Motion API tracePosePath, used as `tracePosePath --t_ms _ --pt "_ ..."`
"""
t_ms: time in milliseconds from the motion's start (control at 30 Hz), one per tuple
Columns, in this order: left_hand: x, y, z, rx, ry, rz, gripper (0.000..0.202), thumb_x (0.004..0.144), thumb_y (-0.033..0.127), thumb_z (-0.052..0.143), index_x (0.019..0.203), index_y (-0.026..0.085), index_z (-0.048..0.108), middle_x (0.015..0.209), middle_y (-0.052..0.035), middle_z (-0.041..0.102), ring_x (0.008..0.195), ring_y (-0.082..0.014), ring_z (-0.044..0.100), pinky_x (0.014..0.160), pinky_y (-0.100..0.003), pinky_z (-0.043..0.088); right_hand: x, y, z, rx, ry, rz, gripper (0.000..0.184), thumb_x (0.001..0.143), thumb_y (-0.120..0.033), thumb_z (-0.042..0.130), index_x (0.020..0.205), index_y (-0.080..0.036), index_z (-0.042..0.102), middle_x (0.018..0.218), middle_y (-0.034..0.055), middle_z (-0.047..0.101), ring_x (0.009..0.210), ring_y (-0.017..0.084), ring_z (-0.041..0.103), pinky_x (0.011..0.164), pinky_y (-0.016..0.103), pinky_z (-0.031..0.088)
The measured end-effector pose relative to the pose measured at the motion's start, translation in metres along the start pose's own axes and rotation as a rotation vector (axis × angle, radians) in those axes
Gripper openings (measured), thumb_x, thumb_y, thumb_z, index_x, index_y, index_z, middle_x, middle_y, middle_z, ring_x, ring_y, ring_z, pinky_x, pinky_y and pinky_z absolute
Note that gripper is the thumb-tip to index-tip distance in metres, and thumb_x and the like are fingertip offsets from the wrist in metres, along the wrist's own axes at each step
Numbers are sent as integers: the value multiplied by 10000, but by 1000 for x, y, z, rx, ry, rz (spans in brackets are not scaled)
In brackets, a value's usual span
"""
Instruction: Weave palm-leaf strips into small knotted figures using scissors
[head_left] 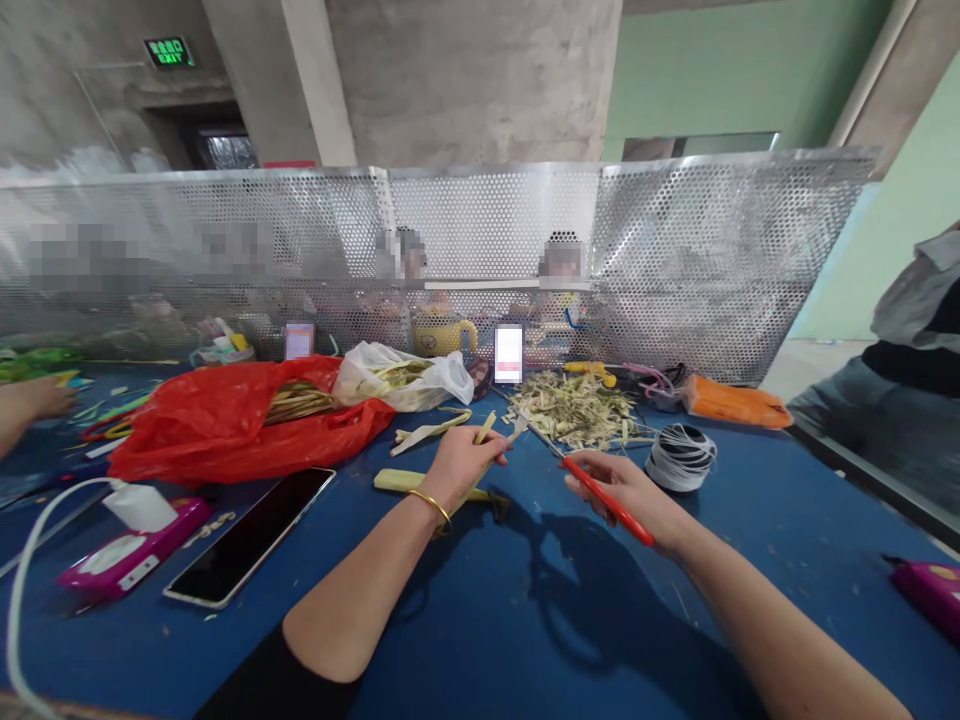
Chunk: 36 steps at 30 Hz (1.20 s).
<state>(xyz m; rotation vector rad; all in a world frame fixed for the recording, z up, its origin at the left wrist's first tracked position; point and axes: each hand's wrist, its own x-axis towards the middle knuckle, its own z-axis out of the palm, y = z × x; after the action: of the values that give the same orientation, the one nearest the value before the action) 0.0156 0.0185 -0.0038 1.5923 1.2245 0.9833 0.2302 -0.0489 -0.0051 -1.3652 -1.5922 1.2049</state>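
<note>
My left hand (459,462), with a gold bangle at the wrist, is closed on a pale dried plant strip (487,427). The strip's tip sticks up past the fingers. In my right hand (626,492) are red-handled scissors (609,502), their metal end pointing toward the left fingertips. A broad pale leaf piece (397,481) lies flat beside the left hand. Behind it is another curled strip (431,430). A heap of shredded plant scraps (577,408) lies beyond the scissors. Right of my right hand stands a spool of grey-white cord (681,458).
A red plastic bag (202,415) and a white bag (405,375) hold dried stalks. A phone (251,540) lies near a purple power strip (135,560). An orange packet (739,402) and yellow tool (596,372) lie behind. A perforated metal screen (495,225) bounds the table. Another person's hand (45,397) works at left.
</note>
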Motion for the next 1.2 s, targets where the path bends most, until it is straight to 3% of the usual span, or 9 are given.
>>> tracePosePath --t_ms 467,533,667,733,800,933,1033,1100,1200 --pt "1 2 -2 78 41 27 184 672 335 623 606 168 663 614 -33 669 693 -188 592 684 -275 408 0 -1 -4 -94 28 9 406 694 -526 680 878 -164 660 477 -74 415 428 87 386 435 217 283" --pt "-2 5 -3 78 47 16 192 670 348 631 608 168 659 609 -30 660 643 -168 562 633 -261 394 0 -3 -6 -275 109 -9 384 735 -505 637 925 -173 670 515 -45 501 466 116 452 465 231 309" --pt "-13 17 -3 -107 -54 -124 235 678 401 653 699 167 667 626 -6 626 435 -67 341 444 -225 233 1 -2 -4 -936 282 36 340 816 -363 548 1085 -168 619 783 85 695 714 224 620 564 267 347" --pt "-21 23 -2 -276 -180 -227 290 663 437 684 780 172 676 635 16 598 403 -38 228 417 -222 129 1 2 -1 -1126 245 89 371 814 -328 545 1130 -137 566 849 132 706 792 267 646 582 282 355" --pt "-29 28 2 -405 -280 -311 330 636 451 719 807 171 683 640 23 578 409 -27 217 421 -221 82 0 5 2 -1201 167 82 362 808 -319 547 1113 -125 554 872 148 703 814 285 656 592 292 369" --pt "-38 29 13 -541 -394 -394 315 619 416 757 788 159 690 633 39 557 405 -10 177 426 -232 26 -3 8 1 -1267 101 17 225 831 -305 516 953 -158 637 918 149 683 822 280 655 631 307 393" --pt "-39 24 21 -589 -412 -422 309 622 406 763 794 159 690 643 46 558 399 -5 177 427 -234 17 -3 4 -2 -1111 176 -18 231 852 -305 488 800 -170 669 916 126 660 785 242 640 634 301 402" --pt "-40 20 26 -603 -410 -441 318 612 410 768 798 165 687 640 51 556 396 -7 180 428 -236 17 -2 0 -2 -696 210 -63 303 889 -358 435 817 -179 669 847 81 648 705 188 608 615 283 414" --pt "-41 15 33 -591 -417 -443 336 603 428 769 803 172 682 612 61 539 394 -11 147 436 -244 16 -2 -5 1 54 115 -70 377 877 -492 464 920 -166 648 665 7 589 540 121 516 557 255 422"
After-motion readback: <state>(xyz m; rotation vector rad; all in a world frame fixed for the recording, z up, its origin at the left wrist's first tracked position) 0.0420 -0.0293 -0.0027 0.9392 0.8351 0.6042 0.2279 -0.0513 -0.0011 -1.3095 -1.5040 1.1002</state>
